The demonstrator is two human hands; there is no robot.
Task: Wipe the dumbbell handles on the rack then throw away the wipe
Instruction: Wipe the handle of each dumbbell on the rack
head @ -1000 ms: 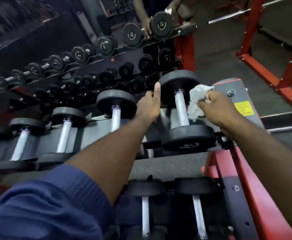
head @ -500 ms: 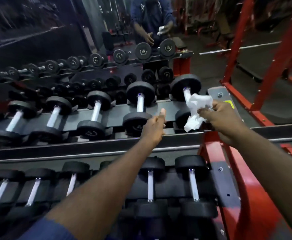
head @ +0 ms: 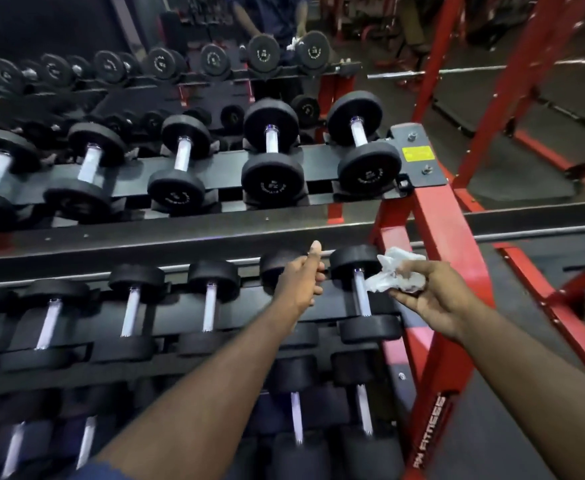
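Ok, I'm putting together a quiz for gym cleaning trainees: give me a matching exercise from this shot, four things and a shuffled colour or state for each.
Things:
1. wipe
2. label on the top tier's end plate
3. rack end frame
4. left hand

Colour or state:
A. red
B. thumb raised
C. yellow
D. crumpled, held in the right hand

Pairs: 1-D, 2-C, 3-A, 4-B

Head view looks steeply down; close over the rack [head: 433,216].
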